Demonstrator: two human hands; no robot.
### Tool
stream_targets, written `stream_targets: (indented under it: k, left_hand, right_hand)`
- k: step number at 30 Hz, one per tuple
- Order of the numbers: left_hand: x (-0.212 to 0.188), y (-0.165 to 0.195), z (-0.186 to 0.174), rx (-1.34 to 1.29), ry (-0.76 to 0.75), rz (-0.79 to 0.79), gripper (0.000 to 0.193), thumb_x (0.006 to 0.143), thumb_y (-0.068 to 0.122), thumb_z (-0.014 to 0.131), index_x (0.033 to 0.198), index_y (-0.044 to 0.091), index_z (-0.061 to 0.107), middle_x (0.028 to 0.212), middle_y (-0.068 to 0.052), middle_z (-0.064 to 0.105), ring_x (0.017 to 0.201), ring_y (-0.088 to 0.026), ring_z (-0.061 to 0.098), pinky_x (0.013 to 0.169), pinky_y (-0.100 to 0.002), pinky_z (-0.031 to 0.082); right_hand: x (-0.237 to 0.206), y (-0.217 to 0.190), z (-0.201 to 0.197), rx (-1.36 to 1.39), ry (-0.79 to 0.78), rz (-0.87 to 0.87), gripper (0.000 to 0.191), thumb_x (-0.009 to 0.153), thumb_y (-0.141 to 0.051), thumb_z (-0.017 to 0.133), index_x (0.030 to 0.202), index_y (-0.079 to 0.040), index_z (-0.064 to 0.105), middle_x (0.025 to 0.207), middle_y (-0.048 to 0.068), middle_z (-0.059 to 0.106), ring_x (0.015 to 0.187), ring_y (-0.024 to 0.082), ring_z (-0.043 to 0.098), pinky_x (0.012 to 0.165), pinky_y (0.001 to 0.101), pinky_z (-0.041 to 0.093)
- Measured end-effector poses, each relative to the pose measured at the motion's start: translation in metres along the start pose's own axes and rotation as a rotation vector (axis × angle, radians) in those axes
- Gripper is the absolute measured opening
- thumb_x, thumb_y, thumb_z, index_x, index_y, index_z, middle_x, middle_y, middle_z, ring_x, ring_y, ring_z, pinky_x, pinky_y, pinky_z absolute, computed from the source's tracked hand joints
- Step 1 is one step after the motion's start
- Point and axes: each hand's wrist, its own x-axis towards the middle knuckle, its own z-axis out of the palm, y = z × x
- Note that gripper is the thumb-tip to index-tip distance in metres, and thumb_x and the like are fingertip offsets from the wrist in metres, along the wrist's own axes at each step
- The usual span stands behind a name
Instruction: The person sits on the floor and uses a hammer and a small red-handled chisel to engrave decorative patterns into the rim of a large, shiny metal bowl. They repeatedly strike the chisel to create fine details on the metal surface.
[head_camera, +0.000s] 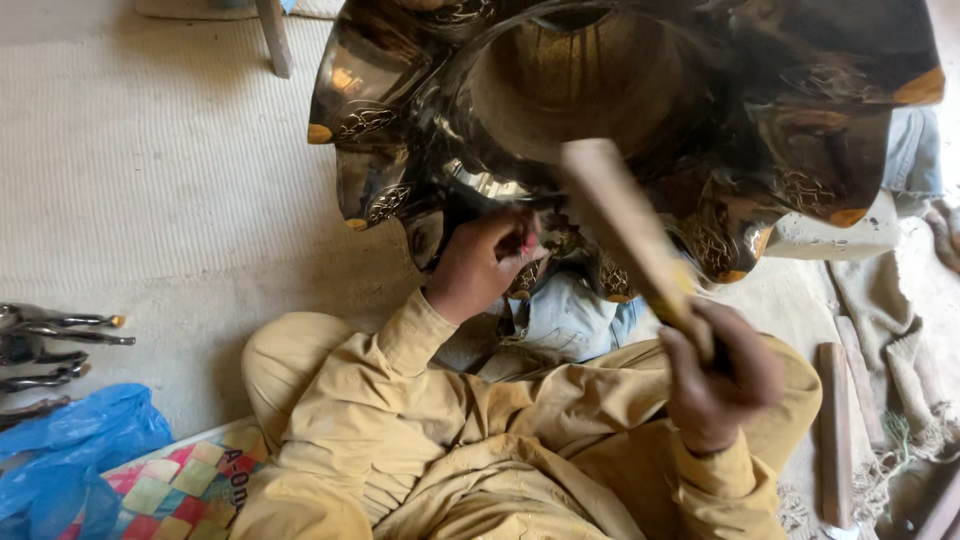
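Closest to my feed is the tan sleeve and lap, with the big scalloped metal bowl (640, 110) as my landmark above it. Far left of the bowl, some metal tools (50, 345) and a blue plastic bag (70, 450) sit on the floor mat (150, 180). Left hand (485, 262) is under the bowl's lower rim, fingers pinched shut on some small tool I can't make out, tip against the engraved edge. Right hand (718, 372) is below the bowl, fingers wrapped around a wooden mallet (625, 225). The bowl rests tilted over the knees. My guess: heavy, stiff, slick polished metal, dents easily, so hold it by the thick wavy rim.
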Motion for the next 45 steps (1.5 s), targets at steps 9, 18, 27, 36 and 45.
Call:
stream_targets:
  k: [9,18,27,36,45]
  left_hand:
    - [0.019,-0.012,0.005,0.211,0.032,0.192,0.046,0.086,0.011,0.083,0.127,0.005,0.062,0.113,-0.018,0.073,0.101,-0.037,0.073,0.082,-0.039,0.06]
    - [0.019,-0.009,0.009,0.189,-0.013,0.117,0.045,0.085,0.012,0.084,0.124,0.005,0.064,0.105,-0.016,0.075,0.096,-0.036,0.074,0.076,-0.038,0.059]
    - [-0.002,-0.006,0.02,0.183,0.22,0.147,0.033,0.091,0.013,0.081,0.116,0.004,0.061,0.1,-0.016,0.072,0.088,-0.034,0.074,0.074,-0.039,0.058]
    - [-0.002,-0.009,0.025,0.249,0.226,0.035,0.03,0.09,0.014,0.081,0.105,0.001,0.059,0.092,-0.017,0.071,0.085,-0.039,0.071,0.068,-0.041,0.054]
    - [0.001,-0.007,0.026,0.116,0.186,-0.041,0.025,0.091,0.012,0.081,0.104,0.005,0.061,0.091,-0.011,0.074,0.082,-0.028,0.078,0.068,-0.036,0.059]
  right_hand:
    - [0.004,0.003,0.001,0.157,0.074,0.356,0.032,0.1,0.007,0.077,0.13,0.007,0.066,0.106,0.01,0.071,0.09,0.008,0.067,0.079,0.0184,0.055]
    - [0.042,-0.004,-0.014,-0.163,-0.176,0.066,0.028,0.098,-0.009,0.088,0.119,0.001,0.073,0.104,0.016,0.077,0.082,0.015,0.074,0.066,0.0223,0.058]
    - [0.091,-0.038,0.0,-0.147,-0.29,-0.082,0.029,0.09,-0.008,0.09,0.113,0.002,0.074,0.104,0.016,0.076,0.078,0.016,0.075,0.06,0.0216,0.06]
    - [0.087,-0.057,0.005,-0.228,-0.261,-0.145,0.028,0.085,-0.003,0.09,0.105,0.006,0.073,0.1,0.02,0.074,0.088,0.025,0.076,0.073,0.032,0.062]
    - [0.078,-0.052,0.002,-0.233,-0.199,-0.065,0.029,0.083,-0.001,0.09,0.104,0.008,0.073,0.101,0.021,0.073,0.089,0.026,0.075,0.069,0.0309,0.06]
